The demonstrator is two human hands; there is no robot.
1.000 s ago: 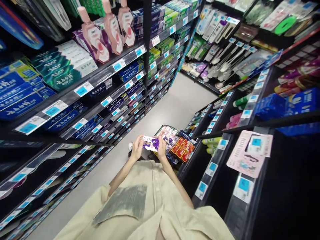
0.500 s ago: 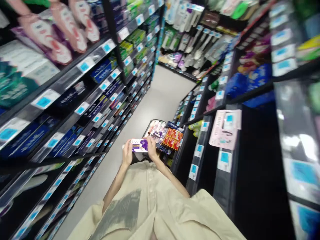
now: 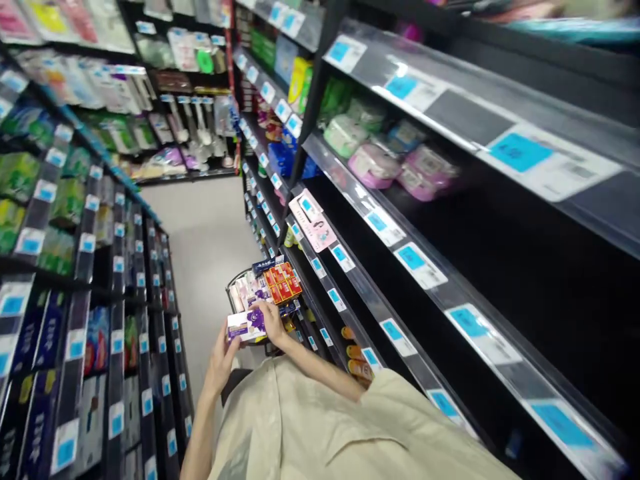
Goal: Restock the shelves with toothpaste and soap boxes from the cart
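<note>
I hold a purple and white soap box [image 3: 245,325] in both hands, low in front of my chest. My left hand [image 3: 221,358] grips its left end from below. My right hand [image 3: 271,319] clasps its right end, fingers curled over the top. Just beyond the box stands a shopping basket [image 3: 234,287] filled with boxed goods, red and orange packs [image 3: 281,282] among them.
I stand in a narrow shop aisle with a grey floor [image 3: 200,233]. Black shelves [image 3: 400,280] on the right carry blue price tags and pink and green packs [image 3: 380,160]. More stocked shelves [image 3: 75,220] line the left, and hanging goods [image 3: 165,113] close the far end.
My view has swung to the right, towards the right-hand shelves. Both hands stay on the soap box, which now sits lower left in view.
</note>
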